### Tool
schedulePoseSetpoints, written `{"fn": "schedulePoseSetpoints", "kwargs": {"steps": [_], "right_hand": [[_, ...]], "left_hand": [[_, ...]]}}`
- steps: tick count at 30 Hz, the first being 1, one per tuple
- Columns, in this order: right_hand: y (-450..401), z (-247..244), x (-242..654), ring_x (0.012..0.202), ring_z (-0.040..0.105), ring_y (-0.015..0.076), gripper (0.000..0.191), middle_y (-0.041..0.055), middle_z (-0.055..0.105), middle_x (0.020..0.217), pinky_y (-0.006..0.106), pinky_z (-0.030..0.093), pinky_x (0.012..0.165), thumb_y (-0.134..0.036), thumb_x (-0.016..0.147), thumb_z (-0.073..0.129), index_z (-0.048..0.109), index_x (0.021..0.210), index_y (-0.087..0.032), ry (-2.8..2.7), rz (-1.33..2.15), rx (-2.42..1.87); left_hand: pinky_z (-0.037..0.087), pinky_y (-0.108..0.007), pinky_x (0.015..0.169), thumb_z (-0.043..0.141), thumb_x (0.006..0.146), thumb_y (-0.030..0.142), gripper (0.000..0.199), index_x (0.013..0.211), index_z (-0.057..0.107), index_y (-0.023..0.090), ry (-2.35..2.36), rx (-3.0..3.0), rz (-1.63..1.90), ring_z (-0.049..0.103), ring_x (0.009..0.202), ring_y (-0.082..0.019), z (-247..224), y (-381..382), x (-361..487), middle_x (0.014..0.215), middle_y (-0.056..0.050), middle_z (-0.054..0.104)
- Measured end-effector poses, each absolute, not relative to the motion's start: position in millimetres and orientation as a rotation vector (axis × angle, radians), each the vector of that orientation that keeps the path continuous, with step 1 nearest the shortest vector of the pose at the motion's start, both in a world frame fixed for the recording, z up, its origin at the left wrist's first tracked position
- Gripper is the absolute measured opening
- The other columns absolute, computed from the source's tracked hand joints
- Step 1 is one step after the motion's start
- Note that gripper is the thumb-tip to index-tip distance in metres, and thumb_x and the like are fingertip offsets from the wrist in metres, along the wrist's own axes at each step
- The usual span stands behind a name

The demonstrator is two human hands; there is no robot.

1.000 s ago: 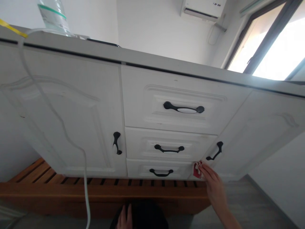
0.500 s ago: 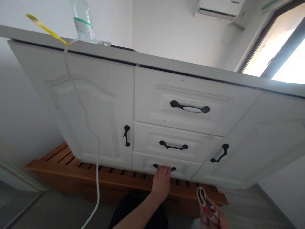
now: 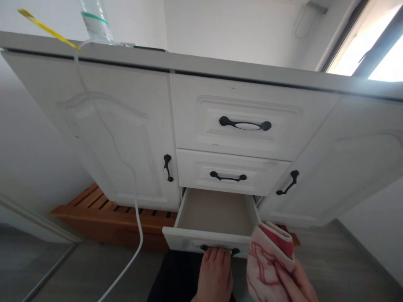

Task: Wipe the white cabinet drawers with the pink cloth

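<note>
At the bottom of the white cabinet, the lowest drawer [image 3: 214, 212] stands pulled out, and its visible inside is bare. My left hand [image 3: 215, 270] has its fingers hooked over the black handle [image 3: 235, 251] on the drawer's front. Just right of the drawer, my right hand [image 3: 294, 279] grips a folded white and red cloth [image 3: 266, 262], its upper edge beside the drawer's right front corner. The middle drawer [image 3: 195, 167] and the top drawer [image 3: 195, 138] above are closed.
A wooden slatted bench [image 3: 116, 224] lies under the cabinet. A white cable [image 3: 138, 226] hangs down the left door [image 3: 113, 147]. On the countertop [image 3: 220, 63] stand a clear bottle [image 3: 96, 25] and a flat dark object [image 3: 149, 49]. A yellow tag [image 3: 50, 31] sticks out at the left.
The lowest drawer has come out toward me with my left hand on its handle. My right hand has raised the cloth and brought it nearer the drawer. The view has tilted down.
</note>
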State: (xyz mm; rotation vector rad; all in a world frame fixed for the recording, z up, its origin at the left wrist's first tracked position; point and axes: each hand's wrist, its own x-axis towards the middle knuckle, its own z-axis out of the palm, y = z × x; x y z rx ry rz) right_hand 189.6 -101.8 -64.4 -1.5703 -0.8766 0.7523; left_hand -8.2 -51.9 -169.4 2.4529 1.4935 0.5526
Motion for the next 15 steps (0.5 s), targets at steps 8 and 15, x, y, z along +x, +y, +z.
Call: {"fn": "schedulePoseSetpoints", "kwargs": {"steps": [8,15], "right_hand": [[-91.1,-48.7,148.1,0.120,0.061,0.0251,0.055,0.0029,0.071,0.122,0.029,0.051,0.099,-0.054,0.065,0.082,0.072,0.112,-0.027,-0.626,1.048,-1.403],[-106.7,-81.3,152.6,0.124,0.059,0.0249,0.063,0.0028,0.068,0.128,0.026,0.051,0.098,-0.053,0.063,0.083,0.068,0.117,-0.026,-0.516,1.104,-1.425]], "left_hand": [[0.039,-0.032,0.089,0.073,0.068,0.042,0.034,0.097,0.064,0.028,1.544,2.681,1.009,0.059,0.087,-0.016,-179.8,-83.1,-10.8,0.091,0.006,0.069],[0.039,-0.034,0.086,0.025,0.100,0.039,0.047,0.094,0.069,0.024,1.581,2.726,1.336,0.057,0.084,-0.015,-183.5,-106.1,-8.4,0.086,0.002,0.071]]}}
